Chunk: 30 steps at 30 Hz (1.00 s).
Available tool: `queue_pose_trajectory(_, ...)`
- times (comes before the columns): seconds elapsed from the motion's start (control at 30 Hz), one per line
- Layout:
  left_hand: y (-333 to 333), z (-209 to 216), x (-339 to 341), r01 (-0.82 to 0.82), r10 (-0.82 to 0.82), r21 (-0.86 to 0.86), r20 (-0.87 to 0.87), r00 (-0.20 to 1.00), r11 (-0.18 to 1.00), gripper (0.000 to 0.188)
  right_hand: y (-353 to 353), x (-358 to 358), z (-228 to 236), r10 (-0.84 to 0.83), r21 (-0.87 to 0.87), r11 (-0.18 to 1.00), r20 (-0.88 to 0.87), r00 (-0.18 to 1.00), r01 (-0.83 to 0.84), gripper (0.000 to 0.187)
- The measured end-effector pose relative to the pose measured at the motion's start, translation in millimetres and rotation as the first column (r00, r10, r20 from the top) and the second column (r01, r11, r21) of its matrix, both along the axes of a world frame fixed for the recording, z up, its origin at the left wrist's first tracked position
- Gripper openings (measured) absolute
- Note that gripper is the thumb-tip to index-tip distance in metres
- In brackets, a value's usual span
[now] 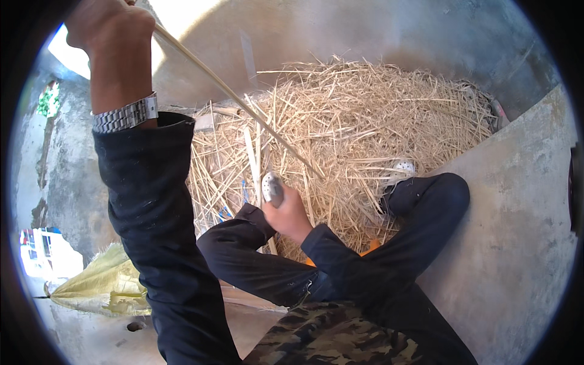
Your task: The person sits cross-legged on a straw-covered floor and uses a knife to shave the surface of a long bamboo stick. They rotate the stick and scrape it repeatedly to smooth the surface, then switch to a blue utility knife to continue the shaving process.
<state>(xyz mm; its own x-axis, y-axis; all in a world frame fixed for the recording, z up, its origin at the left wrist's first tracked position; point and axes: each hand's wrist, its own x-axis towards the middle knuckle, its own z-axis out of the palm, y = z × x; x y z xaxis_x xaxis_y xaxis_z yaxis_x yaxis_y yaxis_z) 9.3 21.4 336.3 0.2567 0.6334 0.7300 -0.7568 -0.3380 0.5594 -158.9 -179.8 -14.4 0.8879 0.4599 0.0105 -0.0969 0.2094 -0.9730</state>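
Note:
My left hand (112,24) is raised at the upper left, partly cut off by the picture's edge, and closed on a long thin pale bamboo strip (234,97). The strip slants down to the right, its far end over a heap of shavings (377,115). Low in the middle, my right hand (291,214) is closed in a fist beside a white shoe with holes (269,184) on my foot. A smooth grey piece (277,196) shows at its thumb; what it is I cannot make out. The strip passes above the right hand, apart from it.
My bent legs (243,258) frame the near side of the heap. More loose strips (213,164) lie at its left. A concrete wall (499,201) rises at the right. A yellow woven sack (115,283) lies at the lower left. Something orange (371,246) shows between my legs.

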Motion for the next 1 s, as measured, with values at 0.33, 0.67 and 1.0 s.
queue_pose_trajectory(0.33,-67,-8,-11,-0.051,0.048,-0.022,-0.104,0.993,0.998,0.022,-21,3,-5,0.205,0.170,0.977,-0.624,0.754,-0.126,0.012)
queue_pose_trajectory(0.67,30,16,-23,0.487,-0.457,0.178,-0.182,0.870,0.855,0.028,-12,19,47,0.267,0.186,0.958,-0.287,0.920,-0.220,0.006)
queue_pose_trajectory(1.0,-16,0,-31,0.810,-0.770,0.085,-0.265,0.580,0.581,0.039,-44,20,70,0.328,0.180,0.942,-0.295,0.897,-0.285,0.011)
